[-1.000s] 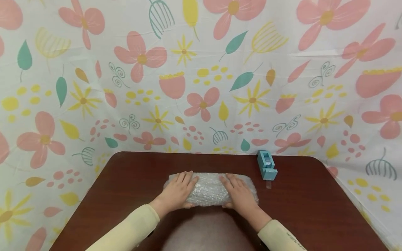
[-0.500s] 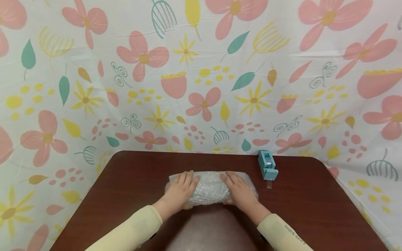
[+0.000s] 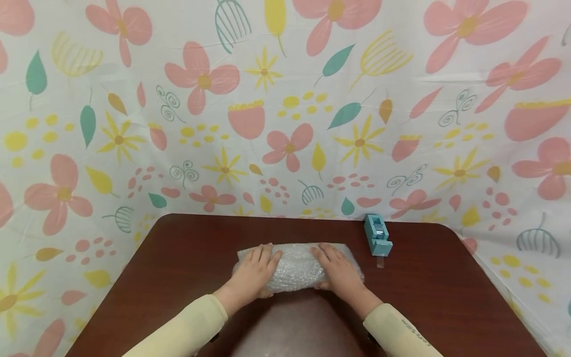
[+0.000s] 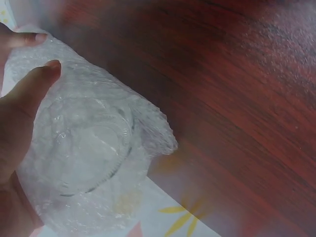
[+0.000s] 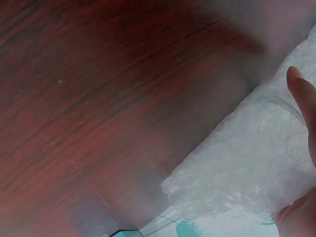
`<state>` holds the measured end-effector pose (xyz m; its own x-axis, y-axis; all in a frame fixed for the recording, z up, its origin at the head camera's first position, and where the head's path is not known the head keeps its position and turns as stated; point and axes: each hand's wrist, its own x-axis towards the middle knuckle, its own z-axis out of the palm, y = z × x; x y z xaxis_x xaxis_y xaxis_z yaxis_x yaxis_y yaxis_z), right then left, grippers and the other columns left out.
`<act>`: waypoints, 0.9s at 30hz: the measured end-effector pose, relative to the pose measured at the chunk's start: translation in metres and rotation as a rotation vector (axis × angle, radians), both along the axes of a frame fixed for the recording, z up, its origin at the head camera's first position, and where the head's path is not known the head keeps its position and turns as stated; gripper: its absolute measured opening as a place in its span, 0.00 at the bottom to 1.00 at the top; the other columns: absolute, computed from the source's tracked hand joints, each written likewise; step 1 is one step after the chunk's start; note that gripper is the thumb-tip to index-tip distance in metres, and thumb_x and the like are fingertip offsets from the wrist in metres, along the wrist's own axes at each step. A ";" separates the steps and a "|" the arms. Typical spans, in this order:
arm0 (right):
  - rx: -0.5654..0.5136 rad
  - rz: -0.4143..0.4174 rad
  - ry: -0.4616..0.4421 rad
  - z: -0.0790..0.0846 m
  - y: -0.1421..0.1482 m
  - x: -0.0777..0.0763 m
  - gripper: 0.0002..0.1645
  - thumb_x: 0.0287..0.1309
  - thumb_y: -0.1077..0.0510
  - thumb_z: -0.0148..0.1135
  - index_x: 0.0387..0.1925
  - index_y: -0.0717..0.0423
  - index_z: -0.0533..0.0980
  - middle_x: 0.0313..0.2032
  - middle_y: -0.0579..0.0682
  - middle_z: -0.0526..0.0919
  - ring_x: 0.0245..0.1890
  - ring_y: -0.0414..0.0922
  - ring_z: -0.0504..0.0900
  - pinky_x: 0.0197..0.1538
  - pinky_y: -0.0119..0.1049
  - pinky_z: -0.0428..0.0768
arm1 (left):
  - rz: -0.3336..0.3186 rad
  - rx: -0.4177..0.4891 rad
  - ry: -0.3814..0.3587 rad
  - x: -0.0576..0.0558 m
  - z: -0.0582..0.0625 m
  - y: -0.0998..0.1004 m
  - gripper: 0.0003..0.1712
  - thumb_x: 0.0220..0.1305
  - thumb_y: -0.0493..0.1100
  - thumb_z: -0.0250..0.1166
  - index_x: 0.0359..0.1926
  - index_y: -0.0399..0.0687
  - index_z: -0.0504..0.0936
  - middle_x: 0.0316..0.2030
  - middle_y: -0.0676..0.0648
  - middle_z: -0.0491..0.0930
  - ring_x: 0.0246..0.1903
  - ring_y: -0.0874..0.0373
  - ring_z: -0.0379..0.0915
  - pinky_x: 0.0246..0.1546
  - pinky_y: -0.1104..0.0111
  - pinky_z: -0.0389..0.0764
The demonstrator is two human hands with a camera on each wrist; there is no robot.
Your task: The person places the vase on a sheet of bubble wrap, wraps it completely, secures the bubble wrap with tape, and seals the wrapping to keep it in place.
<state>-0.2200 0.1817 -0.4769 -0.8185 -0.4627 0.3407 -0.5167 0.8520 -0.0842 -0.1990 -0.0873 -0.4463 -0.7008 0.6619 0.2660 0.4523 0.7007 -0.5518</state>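
A bundle of clear bubble wrap (image 3: pixel 296 267) lies across the middle of the brown table, long side toward me. My left hand (image 3: pixel 255 270) grips its left end, fingers over the top and thumb at the near side. At the right end, my right hand (image 3: pixel 342 275) holds it the same way. Through the wrap in the left wrist view shows the round rim of a clear, glass-like item (image 4: pixel 98 143); the rest of it is blurred by the plastic. In the right wrist view, my right thumb (image 5: pixel 301 91) presses on the wrap.
A light blue tape dispenser (image 3: pixel 378 235) stands at the table's back right, a short strip of tape (image 3: pixel 380 262) hanging from its front. The table (image 3: pixel 187 248) reaches back to a floral cloth (image 3: pixel 285 99) that hangs behind and at both sides.
Both hands keep their hold on the bubble wrap bundle. Its near edge has tilted slightly, the right side now farther from me. The tape dispenser stays where it was.
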 end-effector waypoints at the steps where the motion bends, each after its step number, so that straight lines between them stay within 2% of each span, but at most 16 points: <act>1: 0.002 0.005 0.000 0.000 0.000 -0.001 0.57 0.36 0.47 0.87 0.68 0.55 0.70 0.64 0.60 0.76 0.62 0.58 0.78 0.63 0.53 0.81 | 0.007 0.002 -0.007 0.001 0.000 0.001 0.63 0.42 0.83 0.70 0.71 0.50 0.69 0.65 0.42 0.75 0.61 0.50 0.75 0.61 0.64 0.79; 7: 0.047 0.020 -0.024 0.001 0.001 -0.005 0.57 0.37 0.47 0.86 0.70 0.54 0.69 0.67 0.58 0.75 0.65 0.55 0.77 0.65 0.50 0.80 | 0.064 0.068 -0.085 0.017 0.003 0.008 0.62 0.40 0.80 0.74 0.70 0.49 0.70 0.64 0.40 0.76 0.59 0.49 0.77 0.58 0.63 0.82; 12: 0.096 0.019 0.011 0.003 0.000 -0.012 0.59 0.37 0.45 0.86 0.72 0.50 0.68 0.70 0.56 0.73 0.68 0.53 0.75 0.67 0.51 0.79 | 0.109 0.085 -0.058 0.031 0.007 0.019 0.61 0.39 0.80 0.74 0.69 0.50 0.75 0.63 0.41 0.79 0.57 0.49 0.79 0.54 0.66 0.83; 16: 0.101 0.011 0.018 0.004 -0.005 -0.019 0.60 0.37 0.45 0.85 0.73 0.48 0.67 0.71 0.55 0.72 0.70 0.52 0.73 0.68 0.56 0.77 | 0.152 0.094 -0.043 0.040 0.005 0.028 0.59 0.39 0.80 0.73 0.67 0.51 0.77 0.61 0.41 0.81 0.56 0.48 0.79 0.51 0.67 0.83; 22: 0.083 0.005 -0.030 0.004 -0.013 -0.027 0.56 0.44 0.54 0.83 0.75 0.47 0.65 0.72 0.55 0.71 0.73 0.53 0.71 0.68 0.64 0.74 | 0.217 0.103 -0.022 0.051 0.004 0.042 0.57 0.40 0.80 0.73 0.66 0.50 0.79 0.58 0.41 0.84 0.52 0.48 0.82 0.45 0.69 0.84; 25: 0.078 0.022 -0.013 0.005 -0.017 -0.033 0.46 0.54 0.65 0.74 0.73 0.47 0.67 0.71 0.54 0.72 0.72 0.54 0.71 0.68 0.66 0.73 | 0.251 0.084 -0.013 0.057 0.006 0.052 0.55 0.44 0.80 0.71 0.65 0.49 0.80 0.57 0.40 0.85 0.49 0.48 0.84 0.44 0.69 0.85; 27: 0.058 0.034 -0.004 0.005 -0.019 -0.037 0.43 0.57 0.74 0.67 0.72 0.47 0.69 0.71 0.54 0.73 0.72 0.55 0.72 0.67 0.67 0.72 | 0.271 0.070 -0.003 0.061 0.009 0.060 0.54 0.46 0.80 0.70 0.65 0.49 0.80 0.55 0.40 0.86 0.47 0.48 0.85 0.42 0.69 0.86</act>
